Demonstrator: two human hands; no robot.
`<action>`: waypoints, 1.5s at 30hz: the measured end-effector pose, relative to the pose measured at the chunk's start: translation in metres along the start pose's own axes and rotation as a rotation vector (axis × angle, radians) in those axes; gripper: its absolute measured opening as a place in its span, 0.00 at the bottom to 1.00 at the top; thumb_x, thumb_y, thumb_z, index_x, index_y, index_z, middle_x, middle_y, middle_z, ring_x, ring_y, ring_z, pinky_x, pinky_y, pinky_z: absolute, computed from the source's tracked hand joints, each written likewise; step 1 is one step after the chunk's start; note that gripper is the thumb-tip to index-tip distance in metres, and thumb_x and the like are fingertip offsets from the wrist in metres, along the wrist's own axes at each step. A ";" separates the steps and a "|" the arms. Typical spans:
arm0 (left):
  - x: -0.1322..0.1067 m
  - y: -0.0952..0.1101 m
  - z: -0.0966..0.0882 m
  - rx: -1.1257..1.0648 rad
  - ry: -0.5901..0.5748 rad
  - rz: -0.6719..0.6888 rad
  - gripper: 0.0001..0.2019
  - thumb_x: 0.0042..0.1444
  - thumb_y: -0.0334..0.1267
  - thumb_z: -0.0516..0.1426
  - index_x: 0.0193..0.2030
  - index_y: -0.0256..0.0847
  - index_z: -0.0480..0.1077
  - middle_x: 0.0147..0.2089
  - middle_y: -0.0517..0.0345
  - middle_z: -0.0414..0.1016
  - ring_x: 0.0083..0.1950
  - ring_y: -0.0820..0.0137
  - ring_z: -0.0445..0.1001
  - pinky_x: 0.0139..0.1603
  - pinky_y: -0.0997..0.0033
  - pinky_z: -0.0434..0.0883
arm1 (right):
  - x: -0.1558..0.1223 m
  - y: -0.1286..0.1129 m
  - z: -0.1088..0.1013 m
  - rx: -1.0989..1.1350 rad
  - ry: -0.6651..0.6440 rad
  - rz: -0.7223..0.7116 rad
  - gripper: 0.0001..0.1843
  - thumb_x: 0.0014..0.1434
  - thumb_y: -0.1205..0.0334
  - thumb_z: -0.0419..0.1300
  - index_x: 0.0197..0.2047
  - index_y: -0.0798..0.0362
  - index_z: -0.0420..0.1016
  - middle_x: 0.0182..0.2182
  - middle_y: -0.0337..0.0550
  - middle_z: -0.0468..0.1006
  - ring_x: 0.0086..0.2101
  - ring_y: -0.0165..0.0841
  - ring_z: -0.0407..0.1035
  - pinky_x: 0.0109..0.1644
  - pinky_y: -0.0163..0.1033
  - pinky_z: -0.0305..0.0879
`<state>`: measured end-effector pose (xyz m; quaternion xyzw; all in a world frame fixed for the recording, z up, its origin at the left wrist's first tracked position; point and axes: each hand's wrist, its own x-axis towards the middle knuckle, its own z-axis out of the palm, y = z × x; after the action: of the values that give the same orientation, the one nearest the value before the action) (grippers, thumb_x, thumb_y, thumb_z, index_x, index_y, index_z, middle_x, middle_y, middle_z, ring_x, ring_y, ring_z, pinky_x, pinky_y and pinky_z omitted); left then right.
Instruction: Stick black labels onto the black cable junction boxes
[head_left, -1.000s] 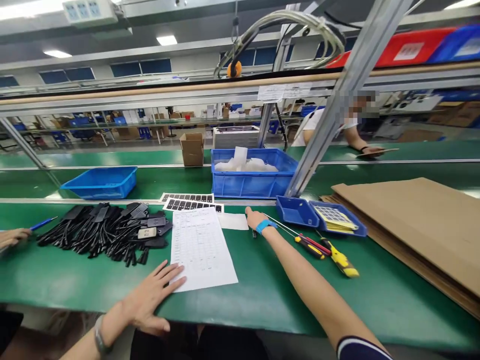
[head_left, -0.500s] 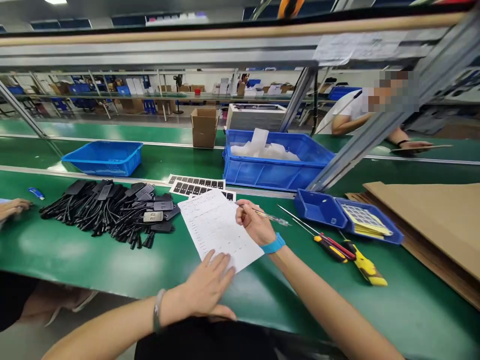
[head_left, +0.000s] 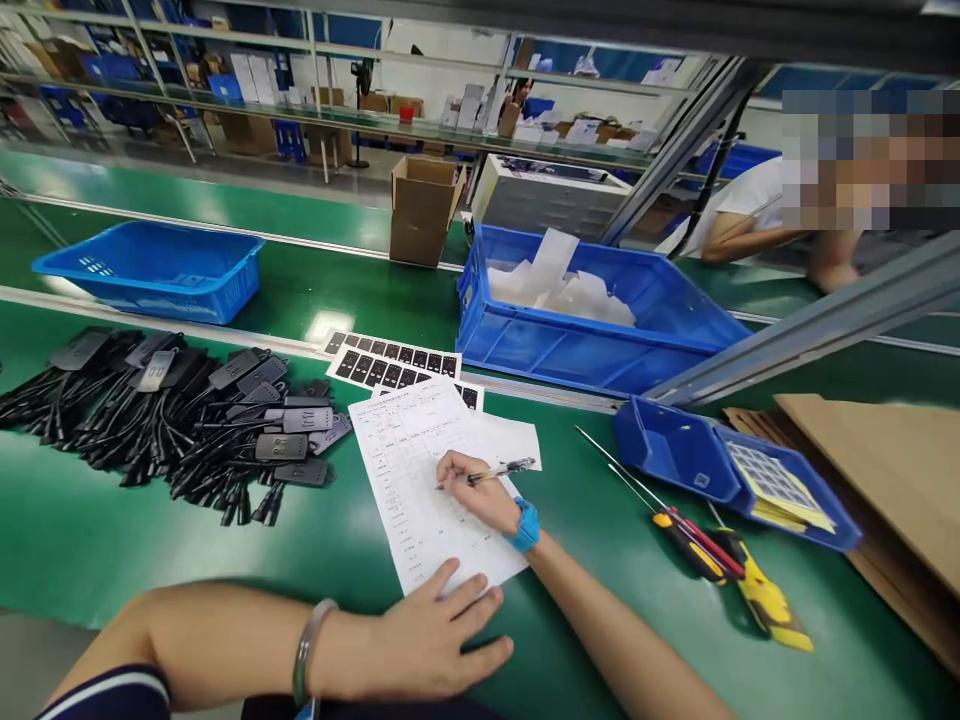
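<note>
Lying on the counter [head_left: 592, 525]: a heap of black cabled parts [head_left: 172, 410] was left of the printed sheet [head_left: 411, 500], screwdrivers [head_left: 694, 550] and a yellow-handled tool [head_left: 772, 605] right; black-printed strips [head_left: 390, 372] lay at the sheet's top edge.
Metal post [head_left: 810, 325]: slanted across the right side, in front of a co-worker [head_left: 750, 225].
Large blue bin [head_left: 555, 350]: held white pieces [head_left: 562, 275].
Small blue bin [head_left: 840, 530]: held yellow-edged label sheets [head_left: 772, 480].
Right hand [head_left: 481, 495]: pinched a pen [head_left: 514, 467] over the sheet's middle, fingers narrow.
Left hand [head_left: 431, 640]: rested palm down, fingers wide, on the sheet's lower edge.
</note>
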<state>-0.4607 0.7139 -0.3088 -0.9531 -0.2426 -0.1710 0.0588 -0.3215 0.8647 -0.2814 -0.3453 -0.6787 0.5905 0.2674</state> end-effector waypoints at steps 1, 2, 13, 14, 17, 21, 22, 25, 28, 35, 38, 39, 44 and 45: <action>0.000 0.002 0.007 0.015 0.057 -0.011 0.19 0.66 0.41 0.52 0.63 0.46 0.64 0.63 0.44 0.70 0.62 0.56 0.69 0.61 0.47 0.65 | 0.000 -0.001 0.001 -0.020 0.018 -0.008 0.05 0.54 0.60 0.60 0.30 0.51 0.69 0.22 0.34 0.67 0.23 0.28 0.59 0.27 0.33 0.55; -0.001 0.003 0.012 0.026 0.098 -0.020 0.18 0.66 0.40 0.53 0.62 0.47 0.65 0.61 0.46 0.72 0.61 0.57 0.70 0.61 0.48 0.66 | 0.000 -0.003 0.003 -0.041 0.031 -0.012 0.05 0.53 0.61 0.60 0.30 0.51 0.68 0.23 0.35 0.68 0.24 0.28 0.60 0.27 0.33 0.56; 0.002 0.005 0.025 -0.034 0.209 -0.089 0.15 0.65 0.39 0.55 0.58 0.54 0.67 0.57 0.57 0.75 0.57 0.66 0.71 0.60 0.59 0.67 | -0.016 -0.001 0.007 -0.213 0.046 0.001 0.04 0.51 0.67 0.59 0.28 0.50 0.66 0.20 0.32 0.67 0.21 0.26 0.59 0.26 0.33 0.55; 0.002 0.005 0.025 -0.041 0.205 -0.093 0.15 0.65 0.39 0.55 0.58 0.54 0.67 0.57 0.57 0.75 0.57 0.66 0.71 0.61 0.59 0.67 | -0.017 0.000 0.009 -0.237 0.066 0.004 0.06 0.52 0.66 0.59 0.27 0.50 0.64 0.19 0.31 0.65 0.19 0.26 0.57 0.25 0.33 0.54; 0.003 0.006 0.023 -0.052 0.183 -0.090 0.16 0.65 0.39 0.55 0.59 0.54 0.66 0.57 0.58 0.74 0.58 0.67 0.70 0.61 0.59 0.66 | -0.018 0.002 0.012 -0.255 0.075 0.004 0.09 0.55 0.64 0.57 0.26 0.49 0.61 0.17 0.29 0.60 0.19 0.25 0.54 0.25 0.33 0.51; 0.005 0.007 0.020 -0.074 0.228 -0.124 0.15 0.65 0.39 0.56 0.58 0.55 0.68 0.55 0.60 0.75 0.57 0.68 0.70 0.61 0.60 0.66 | -0.017 0.004 0.011 -0.238 0.052 -0.002 0.09 0.54 0.65 0.56 0.26 0.49 0.59 0.18 0.30 0.60 0.19 0.26 0.54 0.24 0.33 0.50; 0.006 0.007 0.020 -0.079 0.246 -0.134 0.15 0.65 0.40 0.56 0.57 0.56 0.69 0.55 0.61 0.75 0.57 0.68 0.70 0.61 0.60 0.66 | -0.016 0.005 0.011 -0.244 0.046 -0.006 0.09 0.54 0.65 0.56 0.25 0.49 0.59 0.18 0.30 0.60 0.20 0.26 0.54 0.24 0.33 0.50; 0.006 0.007 0.021 -0.074 0.253 -0.132 0.15 0.65 0.41 0.56 0.57 0.57 0.69 0.55 0.61 0.76 0.57 0.68 0.70 0.61 0.61 0.67 | -0.016 0.006 0.009 -0.280 0.033 -0.027 0.10 0.55 0.64 0.57 0.25 0.49 0.59 0.18 0.30 0.59 0.19 0.26 0.54 0.25 0.34 0.50; 0.004 0.008 0.023 -0.062 0.231 -0.120 0.15 0.65 0.41 0.56 0.58 0.57 0.69 0.56 0.61 0.75 0.59 0.68 0.69 0.61 0.60 0.66 | -0.015 0.008 0.008 -0.296 0.023 -0.051 0.11 0.56 0.63 0.57 0.25 0.50 0.59 0.18 0.30 0.60 0.20 0.26 0.55 0.25 0.34 0.50; 0.003 0.005 0.022 -0.014 0.190 -0.092 0.16 0.65 0.43 0.56 0.60 0.56 0.66 0.58 0.59 0.74 0.59 0.67 0.69 0.61 0.59 0.67 | -0.012 0.009 0.009 -0.284 0.020 -0.101 0.13 0.58 0.62 0.58 0.24 0.50 0.60 0.18 0.30 0.59 0.20 0.26 0.53 0.25 0.33 0.49; 0.005 0.003 0.018 -0.009 0.210 -0.096 0.16 0.64 0.42 0.57 0.58 0.56 0.68 0.56 0.61 0.75 0.58 0.68 0.70 0.61 0.60 0.67 | -0.011 0.009 0.009 -0.281 0.021 -0.102 0.13 0.58 0.61 0.58 0.24 0.50 0.60 0.18 0.30 0.59 0.20 0.26 0.53 0.25 0.33 0.49; 0.006 0.002 0.018 -0.011 0.219 -0.098 0.16 0.64 0.42 0.57 0.58 0.56 0.68 0.55 0.61 0.76 0.58 0.68 0.71 0.61 0.60 0.66 | -0.011 0.009 0.010 -0.281 0.023 -0.099 0.13 0.58 0.62 0.58 0.24 0.50 0.60 0.18 0.30 0.59 0.20 0.26 0.53 0.25 0.33 0.49; 0.006 0.002 0.018 -0.018 0.215 -0.092 0.16 0.64 0.41 0.57 0.58 0.55 0.68 0.55 0.60 0.76 0.58 0.68 0.71 0.62 0.59 0.65 | -0.010 0.010 0.011 -0.283 0.026 -0.096 0.13 0.57 0.63 0.58 0.24 0.50 0.58 0.18 0.30 0.59 0.20 0.26 0.53 0.26 0.33 0.50; 0.006 0.001 0.018 -0.014 0.215 -0.090 0.16 0.64 0.41 0.57 0.58 0.56 0.68 0.55 0.61 0.76 0.58 0.68 0.71 0.62 0.59 0.65 | -0.011 0.010 0.011 -0.282 0.020 -0.099 0.13 0.56 0.63 0.58 0.24 0.50 0.58 0.18 0.30 0.59 0.20 0.26 0.54 0.26 0.33 0.50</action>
<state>-0.4497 0.7188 -0.3240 -0.9177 -0.2765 -0.2765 0.0702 -0.3220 0.8503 -0.2929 -0.3515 -0.7685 0.4717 0.2517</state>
